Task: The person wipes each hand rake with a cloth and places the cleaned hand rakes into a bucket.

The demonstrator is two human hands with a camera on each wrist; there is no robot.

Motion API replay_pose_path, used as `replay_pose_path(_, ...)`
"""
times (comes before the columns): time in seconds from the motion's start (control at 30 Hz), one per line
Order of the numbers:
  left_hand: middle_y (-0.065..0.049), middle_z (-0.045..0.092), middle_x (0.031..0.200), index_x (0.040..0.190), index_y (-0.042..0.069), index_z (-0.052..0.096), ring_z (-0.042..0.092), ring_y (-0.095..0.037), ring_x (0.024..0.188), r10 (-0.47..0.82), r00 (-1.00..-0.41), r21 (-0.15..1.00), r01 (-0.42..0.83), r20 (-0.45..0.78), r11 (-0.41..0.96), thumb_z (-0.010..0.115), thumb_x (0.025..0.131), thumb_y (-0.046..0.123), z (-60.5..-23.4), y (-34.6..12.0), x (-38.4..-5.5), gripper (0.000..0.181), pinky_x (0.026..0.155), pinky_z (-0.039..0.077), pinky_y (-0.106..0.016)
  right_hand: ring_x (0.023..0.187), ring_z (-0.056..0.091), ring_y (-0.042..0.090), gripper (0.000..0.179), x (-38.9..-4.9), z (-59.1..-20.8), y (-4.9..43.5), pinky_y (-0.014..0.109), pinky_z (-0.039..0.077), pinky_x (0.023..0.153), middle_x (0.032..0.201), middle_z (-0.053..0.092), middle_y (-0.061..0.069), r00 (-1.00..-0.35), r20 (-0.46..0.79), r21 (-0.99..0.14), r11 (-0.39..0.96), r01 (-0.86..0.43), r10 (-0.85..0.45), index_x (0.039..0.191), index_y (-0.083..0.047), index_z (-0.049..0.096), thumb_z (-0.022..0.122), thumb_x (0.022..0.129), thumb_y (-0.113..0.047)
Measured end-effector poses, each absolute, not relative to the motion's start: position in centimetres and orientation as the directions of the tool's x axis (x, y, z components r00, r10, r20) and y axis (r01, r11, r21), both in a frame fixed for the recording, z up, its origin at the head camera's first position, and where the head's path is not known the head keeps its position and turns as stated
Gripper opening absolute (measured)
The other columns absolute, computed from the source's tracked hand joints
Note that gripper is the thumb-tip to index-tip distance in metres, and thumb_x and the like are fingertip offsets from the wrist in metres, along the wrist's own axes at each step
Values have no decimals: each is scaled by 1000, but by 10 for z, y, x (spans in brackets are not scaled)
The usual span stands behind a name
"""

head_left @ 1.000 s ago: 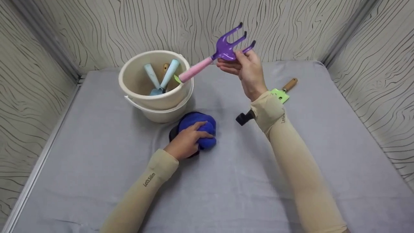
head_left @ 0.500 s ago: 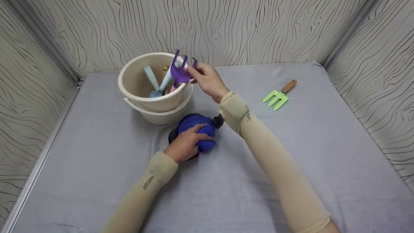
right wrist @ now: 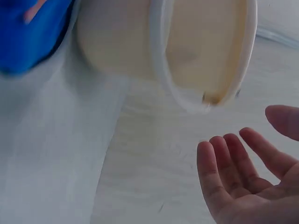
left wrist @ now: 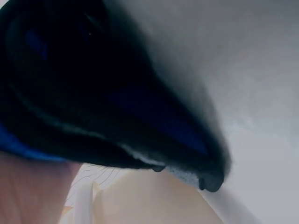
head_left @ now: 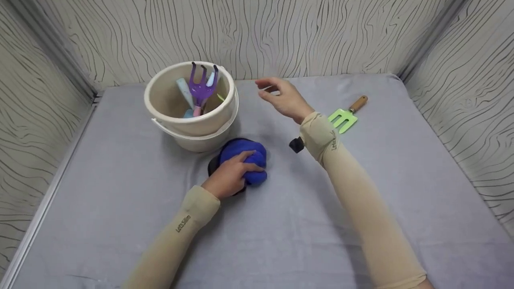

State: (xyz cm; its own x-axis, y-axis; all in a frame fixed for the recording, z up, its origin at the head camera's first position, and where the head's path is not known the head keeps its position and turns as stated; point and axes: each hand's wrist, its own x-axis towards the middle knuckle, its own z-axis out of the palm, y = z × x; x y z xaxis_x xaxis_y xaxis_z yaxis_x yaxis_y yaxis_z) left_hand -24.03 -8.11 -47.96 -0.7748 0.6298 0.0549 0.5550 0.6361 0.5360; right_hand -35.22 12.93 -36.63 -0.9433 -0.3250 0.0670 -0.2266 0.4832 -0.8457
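My left hand [head_left: 227, 176] grips a blue and black fabric bundle [head_left: 257, 154] on the table, two fingers showing over its top. In the left wrist view, the bundle's black edge [left wrist: 93, 130] fills much of the picture. To the right of the cream bucket [head_left: 192, 128], my right hand [head_left: 285, 98] hangs in the air with nothing in it, fingers loosely bent and thumb apart. A purple three-pronged hand rake [head_left: 202, 88] stands prongs up in the bucket, its pink handle end hidden inside.
A tool with a light-blue handle [head_left: 184, 91] leans inside the bucket, other tools partly hidden behind the rake. On the right lies a green hand fork [head_left: 345, 119] with a wooden handle. Patterned panels [head_left: 257, 36] enclose the grey cloth-covered table [head_left: 281, 233].
My right hand carried the purple rake left to the bucket, let go of it handle down inside, and drew back to the right. My left hand has stayed on the blue bundle.
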Motion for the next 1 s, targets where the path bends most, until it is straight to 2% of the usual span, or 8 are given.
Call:
replay_pose_path(0.17,-19,47,157,125,18,76,51,-40,141,637,-766,528,576,82,625,54,83,-16,-480,-83,-238,58,117,39,-54,137,51,29,46,-361,-381,182,46,41,115,147,55,14,-954,77,-747,617,-248,-290,148,-7,53,59,106,-25)
replay_pose_path(0.3,-19,47,158,125,18,76,49,-40,142,634,-770,526,569,71,632,54,83,-16,-479,-83,-238,59,118,38,-55,138,49,39,47,-371,-396,230,55,38,116,146,55,22,-966,57,-536,808,-244,-253,148,-3,53,57,106,-24)
replay_pose_path(0.37,-19,46,158,125,18,76,48,-40,143,631,-772,526,567,72,634,54,83,-16,-478,-83,-239,60,119,38,-55,138,47,45,46,-377,-404,255,66,33,115,147,54,25,-977,30,-403,892,-204,-210,147,-3,54,57,106,-22)
replay_pose_path(0.5,-16,45,159,126,20,76,47,-39,145,631,-774,521,564,62,641,53,82,-17,-478,-80,-239,61,120,36,-53,139,42,55,47,-381,-422,300,76,30,110,151,48,30,-991,-54,-246,963,-107,-124,147,-2,54,54,100,-6)
replay_pose_path(0.6,-16,45,160,126,21,76,46,-38,145,634,-772,520,560,44,645,53,82,-17,-479,-79,-236,62,120,36,-53,140,38,57,54,-379,-437,326,71,35,111,154,43,32,-989,-103,-182,980,-83,-103,148,1,51,53,94,4)
replay_pose_path(0.7,-16,45,160,127,21,76,46,-38,146,637,-770,523,559,39,644,54,83,-16,-478,-77,-235,62,120,36,-54,141,37,56,53,-374,-445,345,68,39,109,156,41,30,-984,-151,-115,991,-75,-92,148,1,50,52,96,6)
replay_pose_path(0.87,-15,43,161,128,21,75,45,-38,146,641,-766,525,565,46,637,55,83,-15,-476,-72,-238,61,121,35,-52,122,52,53,39,-365,-450,367,64,49,96,135,56,31,-985,-102,2,990,-139,-138,136,3,61,54,97,8)
replay_pose_path(1.0,-15,43,161,128,21,75,45,-38,146,645,-762,529,570,56,628,54,82,-16,-476,-70,-239,63,120,36,-52,98,58,46,27,-363,-452,376,60,50,82,109,66,28,-980,-23,56,979,-197,-196,115,4,71,67,89,10)
